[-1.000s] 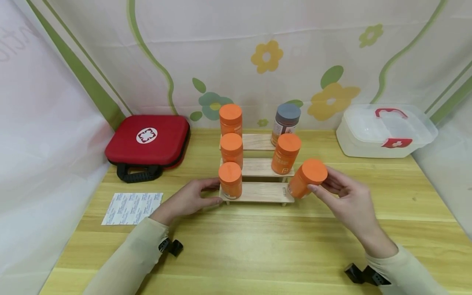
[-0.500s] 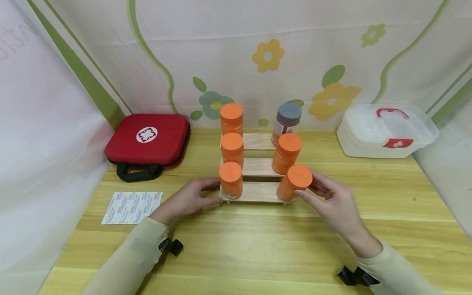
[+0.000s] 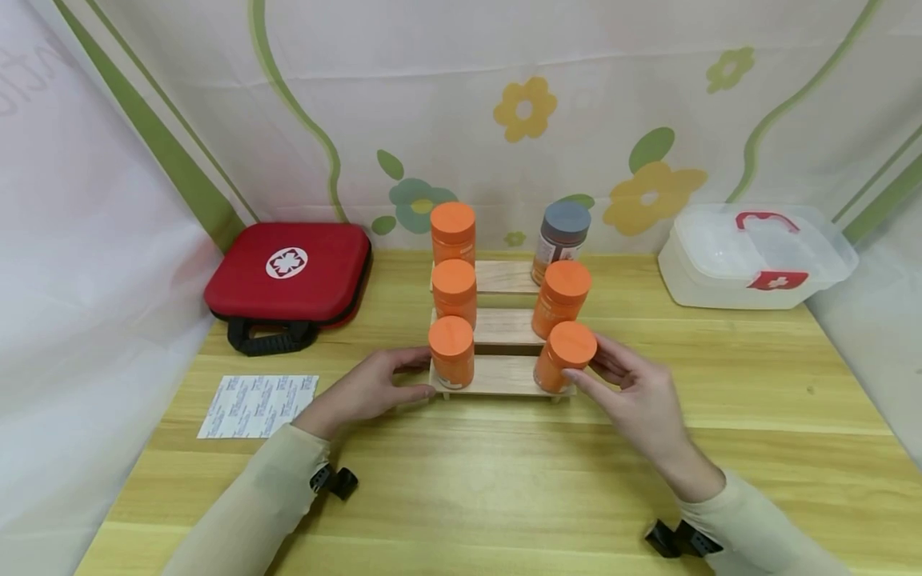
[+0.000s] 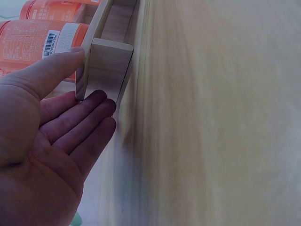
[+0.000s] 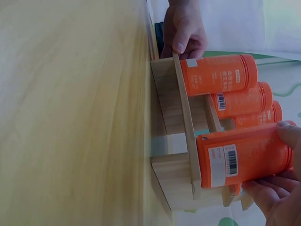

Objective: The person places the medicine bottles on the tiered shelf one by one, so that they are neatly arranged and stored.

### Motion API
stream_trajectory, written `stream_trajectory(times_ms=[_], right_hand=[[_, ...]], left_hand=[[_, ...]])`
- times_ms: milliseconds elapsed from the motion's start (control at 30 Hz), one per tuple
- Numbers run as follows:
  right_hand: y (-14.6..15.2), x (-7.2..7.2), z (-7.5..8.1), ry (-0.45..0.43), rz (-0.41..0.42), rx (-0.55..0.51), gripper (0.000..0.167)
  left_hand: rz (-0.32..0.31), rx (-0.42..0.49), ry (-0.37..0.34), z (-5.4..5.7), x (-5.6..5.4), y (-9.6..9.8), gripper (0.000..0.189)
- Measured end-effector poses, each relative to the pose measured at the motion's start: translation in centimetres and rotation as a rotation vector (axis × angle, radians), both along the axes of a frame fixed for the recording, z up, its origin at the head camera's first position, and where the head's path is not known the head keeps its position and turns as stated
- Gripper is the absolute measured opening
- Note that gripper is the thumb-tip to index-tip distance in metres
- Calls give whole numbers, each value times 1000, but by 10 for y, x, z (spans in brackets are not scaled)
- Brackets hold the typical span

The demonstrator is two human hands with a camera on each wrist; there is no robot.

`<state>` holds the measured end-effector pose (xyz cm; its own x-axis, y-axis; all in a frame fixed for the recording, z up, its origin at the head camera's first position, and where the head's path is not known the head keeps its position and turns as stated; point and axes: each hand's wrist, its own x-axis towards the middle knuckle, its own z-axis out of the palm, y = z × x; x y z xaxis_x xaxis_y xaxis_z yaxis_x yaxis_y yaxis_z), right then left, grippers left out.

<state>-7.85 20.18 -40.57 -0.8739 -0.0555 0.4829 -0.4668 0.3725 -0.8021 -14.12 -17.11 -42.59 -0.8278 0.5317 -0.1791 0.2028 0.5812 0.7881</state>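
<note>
A three-step wooden display rack (image 3: 504,374) stands mid-table. My left hand (image 3: 374,384) holds the left end of its lowest step; the thumb (image 4: 66,63) lies at the board's edge, and the other fingers reach beside and under it. My right hand (image 3: 637,396) grips an orange supplement bottle (image 3: 567,352) at the right end of that step. The bottle stands upright with its base at the board (image 5: 188,127). Another orange bottle (image 3: 451,352) stands at the left end of the same step. Behind are more orange bottles and one grey-capped bottle (image 3: 562,236).
On the left lie a red first-aid case (image 3: 288,272) with a black handle and a printed white sheet (image 3: 259,406). A white lidded first-aid box (image 3: 749,260) stands at the back right. A flowered curtain (image 3: 576,48) hangs behind the table.
My right hand has brought the orange bottle leftward from beyond the rack's right end onto the lowest step, and the bottle has gone from tilted to upright. The left hand stays in place.
</note>
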Motion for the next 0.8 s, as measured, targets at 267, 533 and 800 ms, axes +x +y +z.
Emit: stream_trajectory(times_ms=[267, 533, 800], right_hand=[[-5, 2, -6, 29, -55, 72, 61], [-5, 5, -10, 43, -45, 162, 66], [-7, 4, -13, 23, -56, 174, 63]], left_hand=[[-3, 0, 3, 1, 1, 1, 67], [5, -3, -1, 1, 1, 1, 67], [9, -6, -5, 2, 1, 1, 67]])
